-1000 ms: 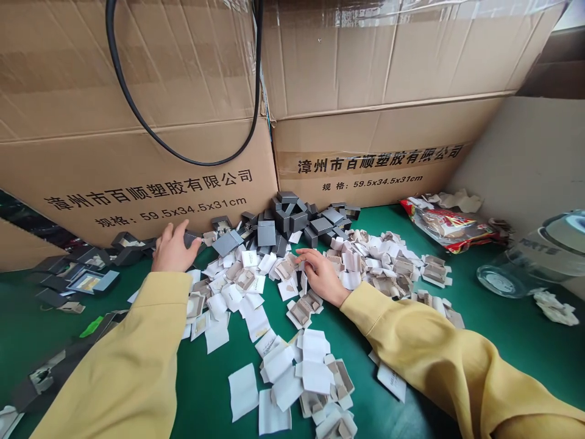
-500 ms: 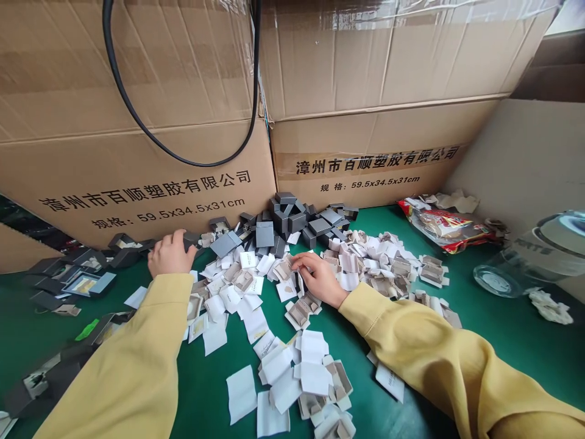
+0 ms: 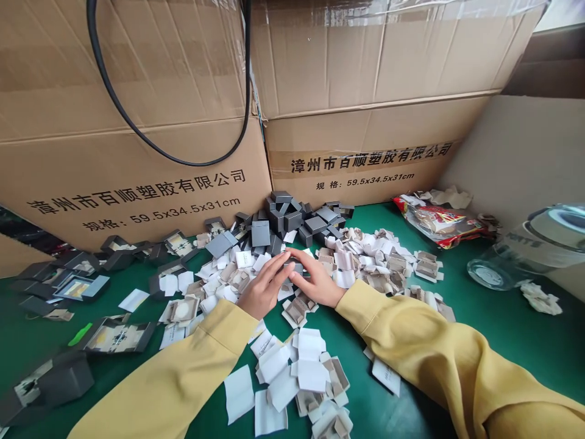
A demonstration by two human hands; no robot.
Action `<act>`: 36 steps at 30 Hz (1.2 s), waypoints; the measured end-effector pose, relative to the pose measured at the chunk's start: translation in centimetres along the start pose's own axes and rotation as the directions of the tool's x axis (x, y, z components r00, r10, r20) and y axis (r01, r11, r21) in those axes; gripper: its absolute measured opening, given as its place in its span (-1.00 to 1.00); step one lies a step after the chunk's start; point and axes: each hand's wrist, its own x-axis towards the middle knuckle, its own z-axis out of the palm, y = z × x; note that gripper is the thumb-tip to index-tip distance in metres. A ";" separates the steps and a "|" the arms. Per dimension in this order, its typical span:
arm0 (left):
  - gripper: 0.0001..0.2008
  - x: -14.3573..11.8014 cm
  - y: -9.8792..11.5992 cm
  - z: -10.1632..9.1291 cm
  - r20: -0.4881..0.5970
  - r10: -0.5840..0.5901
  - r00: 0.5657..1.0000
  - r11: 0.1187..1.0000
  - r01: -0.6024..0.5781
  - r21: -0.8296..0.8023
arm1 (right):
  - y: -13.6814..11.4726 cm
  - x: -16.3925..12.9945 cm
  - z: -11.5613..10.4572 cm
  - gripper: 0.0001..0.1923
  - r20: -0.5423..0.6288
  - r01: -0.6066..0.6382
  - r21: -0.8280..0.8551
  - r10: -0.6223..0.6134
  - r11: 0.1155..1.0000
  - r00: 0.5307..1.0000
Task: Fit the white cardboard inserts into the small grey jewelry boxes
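Note:
My left hand and my right hand meet over the middle of the pile, fingertips nearly touching. Between their fingers is a small dark grey box, mostly hidden by them. Below and around the hands lie white and beige folded card inserts, some like little trays. Just behind the fingers rises a heap of closed dark grey boxes. Several opened grey boxes lie to the left, their pale insides showing.
Large cardboard cartons wall off the back, with a black cable hanging before them. On the right are a red snack bag, a clear tilted jar and crumpled tissue. More white card pieces lie in front on the green tabletop.
My left hand has left the opened boxes on the left and moved right to meet my right hand. My right hand has stayed nearly in place. The view has shifted slightly.

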 end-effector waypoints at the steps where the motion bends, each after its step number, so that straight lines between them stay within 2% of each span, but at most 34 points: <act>1: -0.30 -0.4 0.0 0.4 -0.013 -0.040 0.999 0.998 0.040 -0.045 | 0.1 0.1 0.0 -0.49 0.028 -0.005 -0.008 0.006 1.000 1.000; 5: -0.29 -0.9 -0.1 0.4 -0.057 -0.292 0.955 0.918 0.263 -0.298 | 0.0 0.3 -0.2 -0.37 0.054 -0.087 0.052 0.085 0.995 0.995; 8: -0.29 -0.7 0.2 0.1 -0.033 -0.365 0.930 0.825 0.307 -0.475 | -0.4 0.3 -0.1 -0.45 0.047 -0.135 0.108 0.130 0.985 0.990; 10: -0.26 -0.7 0.3 0.1 -0.010 -0.395 0.919 0.803 0.339 -0.490 | -0.6 0.3 -0.1 -0.50 0.035 -0.138 0.130 0.135 0.982 0.990; 14: -0.31 -0.9 0.0 0.6 0.035 -0.450 0.892 0.822 0.429 -0.374 | -0.6 0.3 -0.1 -0.48 0.078 -0.110 0.125 0.101 0.986 0.992; 19: -0.42 -1.1 -0.3 0.8 0.013 -0.418 0.908 0.854 0.398 -0.337 | -0.5 0.1 0.3 -0.53 0.072 -0.132 0.205 0.120 0.970 0.990; 24: -0.52 -1.1 -0.1 0.9 -0.086 -0.347 0.934 0.870 0.286 -0.402 | -0.7 -0.2 0.7 -0.52 0.047 -0.137 0.296 0.128 0.945 0.991; 27: -0.60 -1.1 0.0 0.9 -0.104 -0.315 0.943 0.863 0.240 -0.444 | -0.7 -0.3 0.6 -0.51 0.032 -0.129 0.305 0.125 0.944 0.992; 31: -0.63 -1.3 -0.1 0.7 -0.043 -0.362 0.931 0.799 0.286 -0.528 | -0.4 0.0 0.0 -0.48 0.060 -0.145 0.337 0.132 0.930 0.989; 36: -0.68 -1.4 0.1 0.5 -0.015 -0.470 0.883 0.673 0.347 -0.653 | 0.1 0.3 -0.1 -0.45 0.086 -0.219 0.460 0.202 0.861 0.976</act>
